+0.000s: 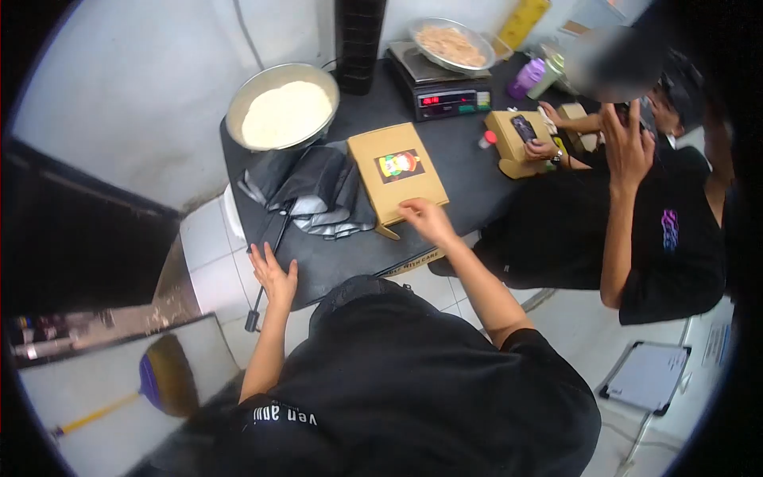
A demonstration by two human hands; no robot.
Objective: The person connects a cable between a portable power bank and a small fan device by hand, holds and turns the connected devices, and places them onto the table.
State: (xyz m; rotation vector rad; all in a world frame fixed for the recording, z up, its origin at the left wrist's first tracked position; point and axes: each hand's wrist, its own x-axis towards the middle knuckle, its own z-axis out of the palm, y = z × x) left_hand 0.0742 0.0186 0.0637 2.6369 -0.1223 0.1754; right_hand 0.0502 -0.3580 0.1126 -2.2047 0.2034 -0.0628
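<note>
My left hand (273, 276) is held at the table's left front edge, its fingers spread and empty, close to the thin black rod of a folded black umbrella (314, 187). The umbrella lies partly bunched, with silvery lining showing. My right hand (425, 219) is at the lower right part of a closed brown cardboard box (385, 189), its fingers curled together; whether anything is between them is too small to tell. A colourful picture (400, 165) is on the box lid.
A large bowl of pale powder (286, 115) stands at the back left of the black table (334, 266). A scale (441, 91) bears a bowl of food pieces (451, 46). At the right are bottles (526, 78), another box (509, 139) and co-workers, one handling a phone (524, 129).
</note>
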